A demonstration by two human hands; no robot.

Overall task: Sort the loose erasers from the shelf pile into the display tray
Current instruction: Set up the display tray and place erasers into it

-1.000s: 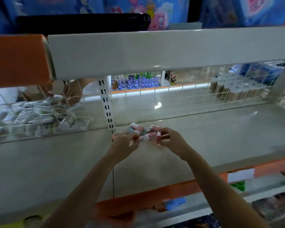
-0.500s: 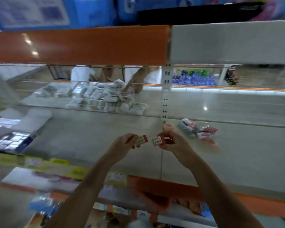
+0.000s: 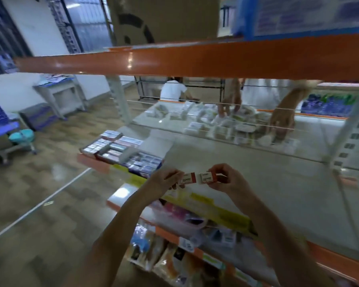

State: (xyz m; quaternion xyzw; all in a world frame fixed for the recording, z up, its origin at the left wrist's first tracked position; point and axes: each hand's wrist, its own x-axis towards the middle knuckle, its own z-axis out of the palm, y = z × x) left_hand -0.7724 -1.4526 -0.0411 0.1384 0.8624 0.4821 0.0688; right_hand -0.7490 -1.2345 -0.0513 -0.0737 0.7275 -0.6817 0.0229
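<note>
- Hands have drawn back from the shelf pile — left hand (image 3: pixel 164 180) pinches one small white red-ended eraser (image 3: pixel 188 179), right hand (image 3: pixel 224 179) pinches another (image 3: pixel 207 177).
- Display tray of boxed erasers (image 3: pixel 120 151) now shows at left on the grey shelf (image 3: pixel 267 183) — tiled floor (image 3: pixel 39 193) beyond.

A pale grey shelf (image 3: pixel 257 183) with an orange front edge carries a display tray (image 3: pixel 120 150) at its far left end, packed with rows of small wrapped erasers. Beyond a wire divider (image 3: pixel 216 123), a heap of white packets (image 3: pixel 222 123) lies on the far side. A lower shelf (image 3: pixel 174 222) near the front holds bagged goods, blurred
</note>
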